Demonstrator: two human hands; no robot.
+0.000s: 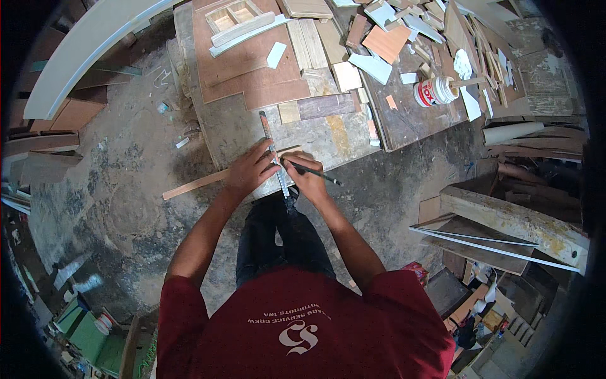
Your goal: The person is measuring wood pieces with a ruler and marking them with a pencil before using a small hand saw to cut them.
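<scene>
My left hand (250,169) grips a narrow metal ruler (266,126), its fingers bent over the ruler and a thin wooden strip (192,186). The ruler lies across the strip, one end towards the bench and the other towards my body. Leftward, the strip sticks out past the bench edge. My right hand (308,180) closes around a dark pencil (328,179), close to the ruler's right side. The pencil's writing end is at the strip, partly hidden by the fingers. Both hands work at the near edge of the wooden bench (230,136).
Plywood sheets (252,76), a small wooden frame (233,17) and offcuts (386,43) cover the bench's far part. A white glue jar (435,92) holds a stick at the right. Boards (511,221) lean at the right; a curved panel (82,54) stands far left.
</scene>
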